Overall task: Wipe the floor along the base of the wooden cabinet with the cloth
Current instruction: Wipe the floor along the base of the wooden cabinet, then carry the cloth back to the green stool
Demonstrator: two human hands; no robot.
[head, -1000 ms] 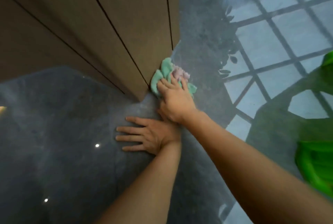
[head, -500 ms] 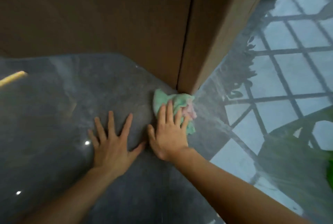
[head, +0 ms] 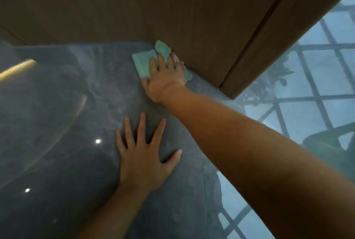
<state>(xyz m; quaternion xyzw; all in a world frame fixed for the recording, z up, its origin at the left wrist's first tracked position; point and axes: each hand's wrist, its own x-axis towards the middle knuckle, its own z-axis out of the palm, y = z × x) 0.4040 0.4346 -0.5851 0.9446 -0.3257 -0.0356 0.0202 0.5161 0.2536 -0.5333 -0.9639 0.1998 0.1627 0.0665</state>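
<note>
A crumpled green cloth (head: 143, 61) lies on the glossy dark floor (head: 67, 123) right against the base of the brown wooden cabinet (head: 172, 8). My right hand (head: 165, 75) presses down on the cloth, fingers spread over it and touching the cabinet's foot. My left hand (head: 143, 159) rests flat on the floor nearer to me, fingers apart, holding nothing. Part of the cloth is hidden under my right palm.
The cabinet's corner (head: 230, 96) juts out to the right of the cloth. Beyond it the shiny floor mirrors a gridded window (head: 307, 77) and a plant. Ceiling lights reflect as bright spots (head: 98, 141) at the left.
My right hand has slid the cloth leftward from the cabinet's corner along its front base. The view has swung so the cabinet face fills the top. My left hand stays planted on the floor.
</note>
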